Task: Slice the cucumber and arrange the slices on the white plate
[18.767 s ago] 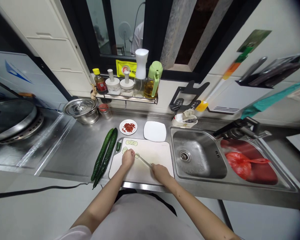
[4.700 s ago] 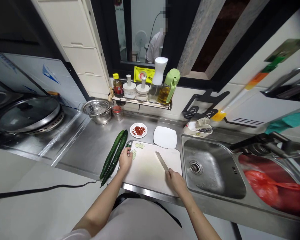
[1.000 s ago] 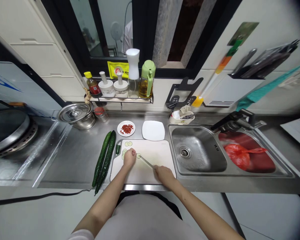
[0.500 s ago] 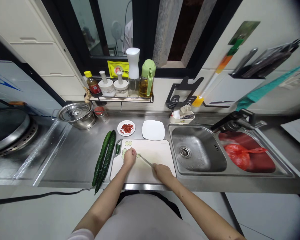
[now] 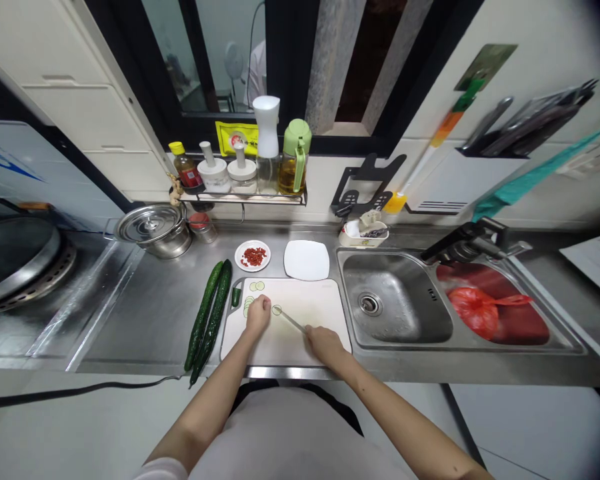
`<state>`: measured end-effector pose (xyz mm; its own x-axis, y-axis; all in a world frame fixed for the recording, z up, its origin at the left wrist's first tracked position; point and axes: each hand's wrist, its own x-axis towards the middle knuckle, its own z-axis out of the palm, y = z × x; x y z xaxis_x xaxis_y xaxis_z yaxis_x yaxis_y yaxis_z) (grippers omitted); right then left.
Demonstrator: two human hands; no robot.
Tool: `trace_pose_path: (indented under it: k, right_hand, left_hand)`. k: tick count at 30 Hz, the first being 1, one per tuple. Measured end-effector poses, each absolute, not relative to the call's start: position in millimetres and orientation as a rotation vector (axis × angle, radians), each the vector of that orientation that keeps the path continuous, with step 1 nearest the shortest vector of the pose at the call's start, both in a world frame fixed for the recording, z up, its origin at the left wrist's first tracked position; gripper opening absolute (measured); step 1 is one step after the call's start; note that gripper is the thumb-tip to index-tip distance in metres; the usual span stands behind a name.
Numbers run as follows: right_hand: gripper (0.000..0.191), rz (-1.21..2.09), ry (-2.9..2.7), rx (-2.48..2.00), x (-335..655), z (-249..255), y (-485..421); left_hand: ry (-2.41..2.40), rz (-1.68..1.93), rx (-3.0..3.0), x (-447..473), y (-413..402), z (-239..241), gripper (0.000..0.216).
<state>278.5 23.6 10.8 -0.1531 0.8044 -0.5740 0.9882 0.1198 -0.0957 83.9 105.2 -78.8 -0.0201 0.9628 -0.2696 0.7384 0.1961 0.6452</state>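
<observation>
My right hand (image 5: pixel 326 345) is wrapped around the handle of a knife (image 5: pixel 293 321), whose blade points up and left across the white cutting board (image 5: pixel 290 350). By the blade's tip lies a single cucumber slice (image 5: pixel 277 310). Just left of that slice, my left hand (image 5: pixel 259 315) is closed with its fingers curled together; what they hold, if anything, is hidden. More cucumber slices (image 5: pixel 257 286) lie at the board's upper left, and some are partly covered by my left hand. A short dark green cucumber piece (image 5: pixel 235 297) rests at the board's left edge.
Two whole cucumbers (image 5: pixel 211 320) lie left of the board. Behind it stand a plate of chopped red pieces (image 5: pixel 245 262) and a white square plate (image 5: pixel 307 261). The sink (image 5: pixel 405 300) is on the right, with a red bag (image 5: pixel 475 313); a lidded pot (image 5: pixel 155 230) stands back left.
My left hand has drawn slightly to the left, leaving a small gap to the slice by the knife tip. The knife and my right hand are almost unmoved.
</observation>
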Motion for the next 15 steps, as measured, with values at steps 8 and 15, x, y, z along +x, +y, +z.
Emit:
trace_pose_path:
  k: [8,15]
  right_hand:
    - [0.033,-0.645,2.019,1.732,276.6,11.5,23.4]
    - [0.033,-0.625,2.028,1.735,275.4,13.4,22.7]
  left_hand:
    - [1.82,0.43,1.604,84.2,104.6,-79.5,0.017]
    - [1.826,0.417,1.615,84.3,105.1,-81.0,0.016]
